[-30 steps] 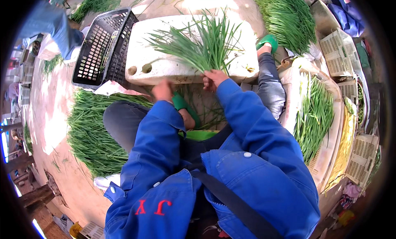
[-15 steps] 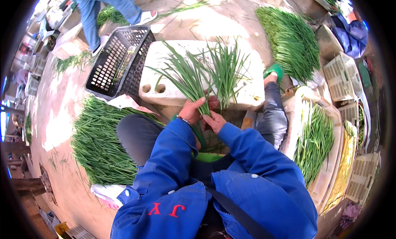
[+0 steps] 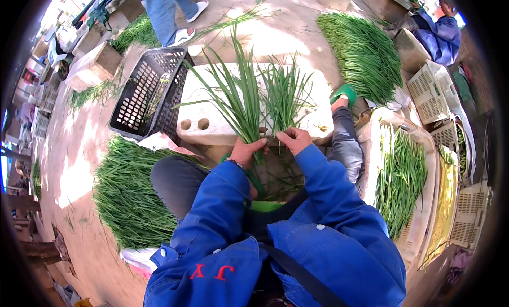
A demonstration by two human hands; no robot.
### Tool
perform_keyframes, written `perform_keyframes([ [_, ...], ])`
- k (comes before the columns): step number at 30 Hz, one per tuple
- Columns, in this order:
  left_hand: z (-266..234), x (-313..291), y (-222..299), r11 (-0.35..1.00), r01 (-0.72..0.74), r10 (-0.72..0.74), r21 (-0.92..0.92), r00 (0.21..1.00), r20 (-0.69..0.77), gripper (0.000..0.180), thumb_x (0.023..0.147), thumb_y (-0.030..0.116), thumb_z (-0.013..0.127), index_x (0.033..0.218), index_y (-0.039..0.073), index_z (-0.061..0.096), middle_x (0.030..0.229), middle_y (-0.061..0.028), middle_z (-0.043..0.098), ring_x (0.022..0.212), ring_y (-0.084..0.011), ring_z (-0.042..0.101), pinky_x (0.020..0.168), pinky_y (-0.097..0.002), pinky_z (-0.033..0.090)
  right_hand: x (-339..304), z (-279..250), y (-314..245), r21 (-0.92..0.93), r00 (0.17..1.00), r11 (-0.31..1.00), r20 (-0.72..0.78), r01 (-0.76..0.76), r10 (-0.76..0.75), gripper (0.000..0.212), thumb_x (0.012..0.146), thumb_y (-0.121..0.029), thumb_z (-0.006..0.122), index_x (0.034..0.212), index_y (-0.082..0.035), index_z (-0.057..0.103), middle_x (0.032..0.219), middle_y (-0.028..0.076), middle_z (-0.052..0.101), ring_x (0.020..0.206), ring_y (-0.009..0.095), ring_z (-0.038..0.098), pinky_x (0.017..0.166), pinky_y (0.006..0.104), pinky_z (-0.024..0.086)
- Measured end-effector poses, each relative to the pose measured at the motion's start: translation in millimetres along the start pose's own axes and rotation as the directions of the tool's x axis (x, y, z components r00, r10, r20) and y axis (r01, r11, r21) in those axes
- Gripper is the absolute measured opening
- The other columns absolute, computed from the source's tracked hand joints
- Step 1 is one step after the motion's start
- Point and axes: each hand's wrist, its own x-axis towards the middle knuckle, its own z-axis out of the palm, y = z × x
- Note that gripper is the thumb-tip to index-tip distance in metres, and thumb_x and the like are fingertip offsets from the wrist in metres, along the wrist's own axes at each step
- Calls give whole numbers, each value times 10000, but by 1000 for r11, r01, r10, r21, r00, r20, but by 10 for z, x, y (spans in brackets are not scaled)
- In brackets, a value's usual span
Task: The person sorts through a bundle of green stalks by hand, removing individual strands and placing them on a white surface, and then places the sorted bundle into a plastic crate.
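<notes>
My left hand is closed around the lower ends of a bunch of chives, whose long green blades fan up and to the left over a white foam block. To its right, my right hand is closed in a pinch, with thumb and fingertips together; whatever lies between them is too small to make out. Its fingertips are beside the lower end of a second heap of chives lying on the block. Loose blades are scattered below, between my feet.
Large piles of chives lie on my left and at the far right. A black plastic crate stands beyond the block's left end. On my right, a pale crate contains more chives. Another person's legs are at the far left.
My right hand has come away from the held bunch and moved right, toward the second heap. In my left hand the bunch now stands more upright. The person in jeans has stepped right.
</notes>
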Motion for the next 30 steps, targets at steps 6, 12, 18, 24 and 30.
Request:
perform_keyframes([
  [6, -1, 4, -60, 998, -4, 8, 58, 998, -56, 392, 806, 46, 668, 1160, 0, 505, 818, -106, 645, 665, -207, 630, 599, -320, 523, -25, 164, 17, 154, 998, 986, -39, 64, -58, 345, 819, -304, 684, 888, 31, 640, 666, 36, 610, 551, 88, 529, 489, 263, 422],
  [12, -331, 176, -286, 956, -48, -19, -288, 974, -225, 234, 881, 149, 620, 1074, 50, 530, 837, -49, 568, 692, -146, 537, 607, -301, 468, 192, 23, 769, -163, 982, 968, -19, -188, 188, 309, 743, -291, 692, 885, -17, 672, 754, 107, 671, 650, 198, 642, 639, 329, 511],
  [18, -313, 186, -244, 878, -75, -75, -472, 954, -291, 133, 894, 182, 614, 966, 101, 537, 715, 3, 452, 588, -111, 396, 539, -264, 348, 305, -71, 566, -448, 943, 873, -332, -194, 40, 297, 735, -322, 660, 833, -42, 663, 862, 142, 673, 810, 310, 632, 762, 406, 498],
  [24, -279, 174, -244, 899, 34, -159, -436, 954, -254, 191, 896, 192, 606, 782, 128, 468, 645, 19, 380, 554, -108, 347, 498, -267, 306, 693, -156, 804, -497, 933, 827, -351, -262, 84, 375, 735, -358, 685, 875, -12, 650, 791, 154, 656, 788, 277, 644, 718, 373, 503],
  [30, -205, 262, -336, 923, 71, -203, -378, 924, -322, 149, 897, 219, 609, 874, 97, 525, 748, -17, 522, 668, -149, 501, 598, -285, 441, 412, -214, 427, 547, 878, 764, -103, -342, 467, 256, 829, -267, 673, 891, -19, 653, 711, 44, 631, 547, 124, 539, 480, 262, 460],
])
